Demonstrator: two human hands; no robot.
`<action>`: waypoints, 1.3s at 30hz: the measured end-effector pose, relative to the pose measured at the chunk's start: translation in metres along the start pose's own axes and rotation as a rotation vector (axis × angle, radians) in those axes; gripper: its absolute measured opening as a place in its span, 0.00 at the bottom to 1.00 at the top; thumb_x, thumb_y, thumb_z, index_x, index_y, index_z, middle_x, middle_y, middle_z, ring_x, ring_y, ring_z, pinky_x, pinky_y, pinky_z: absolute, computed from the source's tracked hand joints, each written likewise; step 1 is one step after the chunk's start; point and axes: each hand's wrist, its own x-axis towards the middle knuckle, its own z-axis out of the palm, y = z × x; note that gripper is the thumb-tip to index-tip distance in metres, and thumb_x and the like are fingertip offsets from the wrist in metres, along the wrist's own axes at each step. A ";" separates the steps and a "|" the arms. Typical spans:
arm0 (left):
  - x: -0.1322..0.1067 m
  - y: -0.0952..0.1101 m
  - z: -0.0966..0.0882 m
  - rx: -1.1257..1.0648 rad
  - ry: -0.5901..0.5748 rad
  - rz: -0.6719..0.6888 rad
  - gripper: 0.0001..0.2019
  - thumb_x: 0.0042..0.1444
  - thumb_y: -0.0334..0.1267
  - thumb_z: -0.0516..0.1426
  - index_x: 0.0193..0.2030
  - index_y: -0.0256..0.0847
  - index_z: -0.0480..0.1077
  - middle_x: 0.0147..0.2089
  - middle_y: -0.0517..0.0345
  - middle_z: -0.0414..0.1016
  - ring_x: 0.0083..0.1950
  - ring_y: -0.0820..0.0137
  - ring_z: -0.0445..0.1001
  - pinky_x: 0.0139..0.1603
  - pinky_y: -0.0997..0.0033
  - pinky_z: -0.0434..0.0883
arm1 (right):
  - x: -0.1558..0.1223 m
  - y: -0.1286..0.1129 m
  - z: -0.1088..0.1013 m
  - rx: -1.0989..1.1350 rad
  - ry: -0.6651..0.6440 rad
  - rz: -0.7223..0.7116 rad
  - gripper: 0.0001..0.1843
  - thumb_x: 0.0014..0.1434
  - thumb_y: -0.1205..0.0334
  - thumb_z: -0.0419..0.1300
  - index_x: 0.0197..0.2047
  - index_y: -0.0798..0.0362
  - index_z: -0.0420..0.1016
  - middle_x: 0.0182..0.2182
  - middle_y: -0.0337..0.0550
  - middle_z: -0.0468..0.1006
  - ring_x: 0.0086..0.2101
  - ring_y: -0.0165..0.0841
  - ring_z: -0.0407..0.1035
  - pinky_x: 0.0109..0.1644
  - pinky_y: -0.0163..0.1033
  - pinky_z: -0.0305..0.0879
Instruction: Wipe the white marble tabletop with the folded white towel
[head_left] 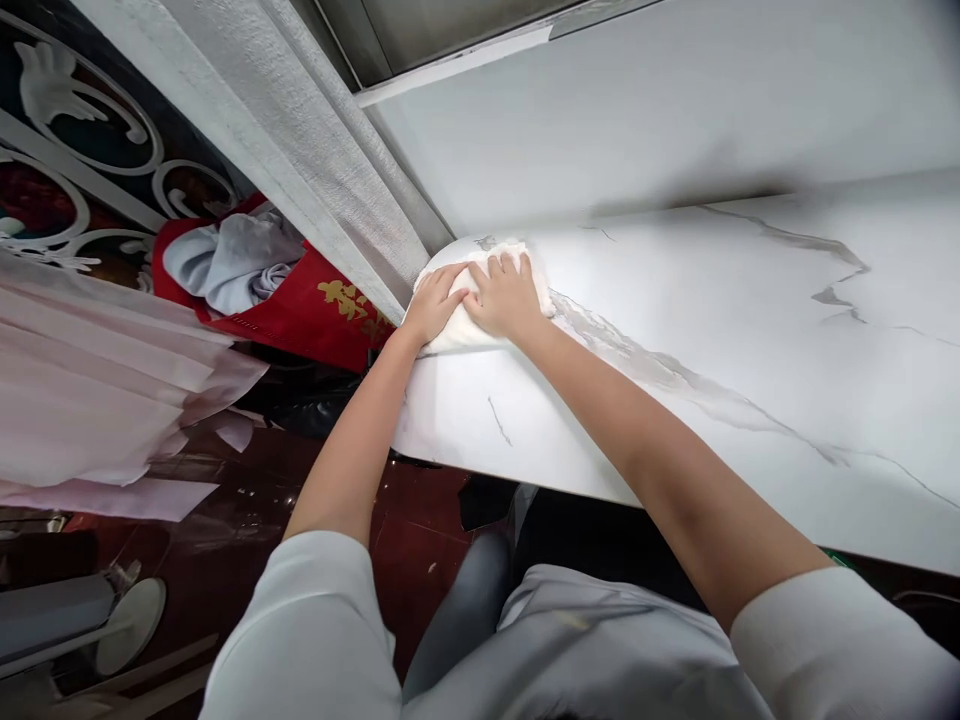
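A folded white cloth (pixel 472 335) lies at the left end of a white marble-patterned countertop (pixel 720 300). Both my hands press down on it, side by side. My left hand (pixel 433 305) rests on the cloth's left part with fingers stretched out. Over its middle and right lies my right hand (pixel 508 298), palm down, fingers spread and slightly bent. My two thumbs come close together at the centre. The cloth's underside and the surface beneath are hidden.
A white textured post (pixel 322 130) stands just left of the cloth, and a pale panel (pixel 637 110) rises behind the counter. Left of the post are a red bag (pixel 300 325) holding grey fabric (pixel 236 260) and a sheer pink curtain (pixel 97 370). A dark red floor (pixel 420 510) lies below.
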 end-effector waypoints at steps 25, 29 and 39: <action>0.094 -0.007 0.027 -0.015 0.016 0.024 0.25 0.70 0.51 0.44 0.67 0.45 0.62 0.68 0.52 0.67 0.70 0.59 0.62 0.72 0.55 0.54 | 0.048 0.057 -0.007 -0.044 0.050 0.090 0.30 0.68 0.61 0.41 0.67 0.66 0.61 0.62 0.62 0.67 0.64 0.50 0.54 0.70 0.63 0.34; 0.073 0.018 0.025 -0.012 -0.005 0.027 0.24 0.69 0.48 0.43 0.67 0.42 0.62 0.68 0.50 0.67 0.70 0.59 0.62 0.72 0.53 0.54 | 0.023 0.055 -0.013 -0.066 0.060 0.094 0.30 0.68 0.60 0.42 0.68 0.66 0.61 0.63 0.62 0.66 0.65 0.50 0.53 0.70 0.62 0.35; 0.003 0.088 0.024 -0.004 -0.052 0.013 0.24 0.69 0.45 0.42 0.68 0.44 0.59 0.70 0.50 0.65 0.72 0.61 0.58 0.75 0.48 0.46 | -0.065 0.046 -0.029 -0.128 0.103 0.071 0.30 0.68 0.59 0.44 0.68 0.64 0.61 0.64 0.64 0.65 0.66 0.50 0.54 0.70 0.62 0.39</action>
